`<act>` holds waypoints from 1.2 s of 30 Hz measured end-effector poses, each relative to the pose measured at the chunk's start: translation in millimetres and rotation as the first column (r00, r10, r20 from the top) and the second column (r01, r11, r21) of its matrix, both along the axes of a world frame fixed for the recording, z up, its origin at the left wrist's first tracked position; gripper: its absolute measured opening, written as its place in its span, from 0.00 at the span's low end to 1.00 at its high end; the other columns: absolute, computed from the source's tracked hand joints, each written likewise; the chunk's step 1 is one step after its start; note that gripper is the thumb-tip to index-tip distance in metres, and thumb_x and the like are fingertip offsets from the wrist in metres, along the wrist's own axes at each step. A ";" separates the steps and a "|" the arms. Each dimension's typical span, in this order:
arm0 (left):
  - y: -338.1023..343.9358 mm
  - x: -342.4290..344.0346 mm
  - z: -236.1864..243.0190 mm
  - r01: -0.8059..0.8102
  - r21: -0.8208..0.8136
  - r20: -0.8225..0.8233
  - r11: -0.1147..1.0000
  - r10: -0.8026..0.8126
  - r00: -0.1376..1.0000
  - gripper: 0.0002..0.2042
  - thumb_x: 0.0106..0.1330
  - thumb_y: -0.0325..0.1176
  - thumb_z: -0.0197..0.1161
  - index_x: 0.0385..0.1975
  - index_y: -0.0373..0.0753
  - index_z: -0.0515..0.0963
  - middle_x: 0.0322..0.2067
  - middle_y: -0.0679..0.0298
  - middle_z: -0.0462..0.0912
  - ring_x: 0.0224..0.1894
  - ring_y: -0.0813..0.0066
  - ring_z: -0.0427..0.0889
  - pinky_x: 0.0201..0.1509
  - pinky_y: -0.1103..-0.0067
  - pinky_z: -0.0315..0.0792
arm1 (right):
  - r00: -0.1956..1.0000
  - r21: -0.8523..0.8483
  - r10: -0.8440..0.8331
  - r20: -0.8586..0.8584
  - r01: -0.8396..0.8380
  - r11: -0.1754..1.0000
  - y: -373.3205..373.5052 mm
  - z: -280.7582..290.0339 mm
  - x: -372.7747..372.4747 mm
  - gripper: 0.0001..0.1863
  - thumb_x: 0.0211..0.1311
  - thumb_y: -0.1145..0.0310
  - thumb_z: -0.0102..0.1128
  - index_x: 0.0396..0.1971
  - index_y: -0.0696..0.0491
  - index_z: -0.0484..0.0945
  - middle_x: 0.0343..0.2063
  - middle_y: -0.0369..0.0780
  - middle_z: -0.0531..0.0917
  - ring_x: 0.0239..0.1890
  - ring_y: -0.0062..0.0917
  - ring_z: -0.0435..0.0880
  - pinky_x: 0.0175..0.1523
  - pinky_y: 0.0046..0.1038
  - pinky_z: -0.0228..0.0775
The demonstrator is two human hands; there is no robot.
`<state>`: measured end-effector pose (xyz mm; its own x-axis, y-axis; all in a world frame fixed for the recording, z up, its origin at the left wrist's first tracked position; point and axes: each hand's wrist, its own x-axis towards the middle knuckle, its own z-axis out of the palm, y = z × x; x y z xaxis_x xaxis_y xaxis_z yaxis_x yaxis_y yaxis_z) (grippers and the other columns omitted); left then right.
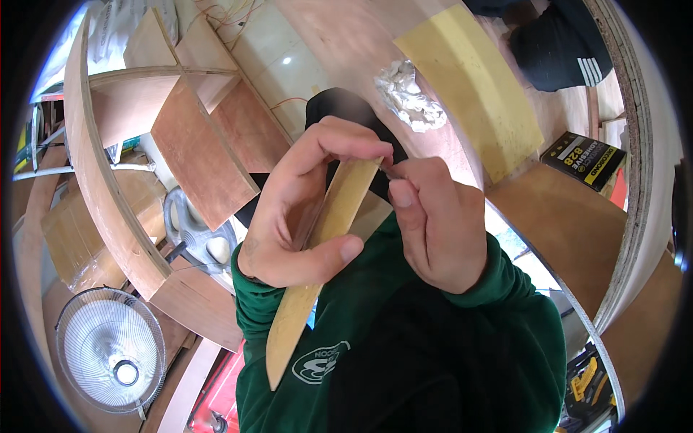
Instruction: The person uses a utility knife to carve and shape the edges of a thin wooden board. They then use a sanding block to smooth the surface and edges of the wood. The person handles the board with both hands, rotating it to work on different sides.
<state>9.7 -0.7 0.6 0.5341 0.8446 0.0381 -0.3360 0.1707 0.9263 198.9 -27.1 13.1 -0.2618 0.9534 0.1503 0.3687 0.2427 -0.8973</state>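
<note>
The left hand (274, 216) is held half curled, its fingers arched over and its thumb laid across a yellow tapered strip (336, 209), which is gripped between them. The right hand (444, 224) is curled in, with its thumb and forefinger brought together at the strip's far end, right beside the left fingertips; whether the strip itself or something small is pinched there cannot be told.

The strip is held at a slant in front of the body. Its far, squared end is set between the two hands, its middle is partly covered by the left thumb, and its pointed near end is extended to the left, below the left hand and over the green sweatshirt (534, 339).

A white emblem (321, 362) with letters is printed on the sweatshirt, seen upside down. Bold yellow and pale lettering is borne by a black box (583, 160) at the right, and faint lettering can be made out on a white sack (137, 32) at the far left. Crumpled silver foil (410, 97) and a yellow sheet (476, 94) are seen beyond the hands.
</note>
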 end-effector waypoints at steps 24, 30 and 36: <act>0.9 5.1 5.4 -0.016 -0.030 -0.068 0.999 0.014 0.998 0.32 0.44 0.27 0.66 0.56 0.31 0.69 0.51 0.56 0.69 0.57 0.67 0.68 0.66 0.73 0.57 | 0.983 -0.263 0.059 -0.174 -0.104 0.959 0.7 2.6 7.4 0.12 0.77 0.65 0.43 0.35 0.57 0.69 0.17 0.37 0.75 0.17 0.18 0.73 0.25 0.21 0.64; -2.5 6.5 7.5 0.037 -0.117 0.043 0.992 -0.033 0.999 0.33 0.45 0.23 0.64 0.57 0.30 0.67 0.53 0.56 0.67 0.58 0.66 0.68 0.62 0.73 0.63 | 0.991 -0.188 0.083 -0.103 -0.102 0.977 5.0 0.9 10.7 0.13 0.77 0.63 0.42 0.34 0.57 0.68 0.15 0.36 0.75 0.15 0.15 0.71 0.22 0.20 0.62; -1.0 3.6 3.4 0.022 -0.085 0.031 0.996 -0.019 0.999 0.32 0.44 0.23 0.62 0.56 0.31 0.68 0.52 0.57 0.67 0.58 0.67 0.67 0.64 0.75 0.59 | 0.997 -0.151 0.071 -0.002 -0.070 0.986 10.3 0.0 12.1 0.13 0.77 0.64 0.43 0.35 0.56 0.68 0.14 0.35 0.74 0.15 0.16 0.72 0.22 0.19 0.63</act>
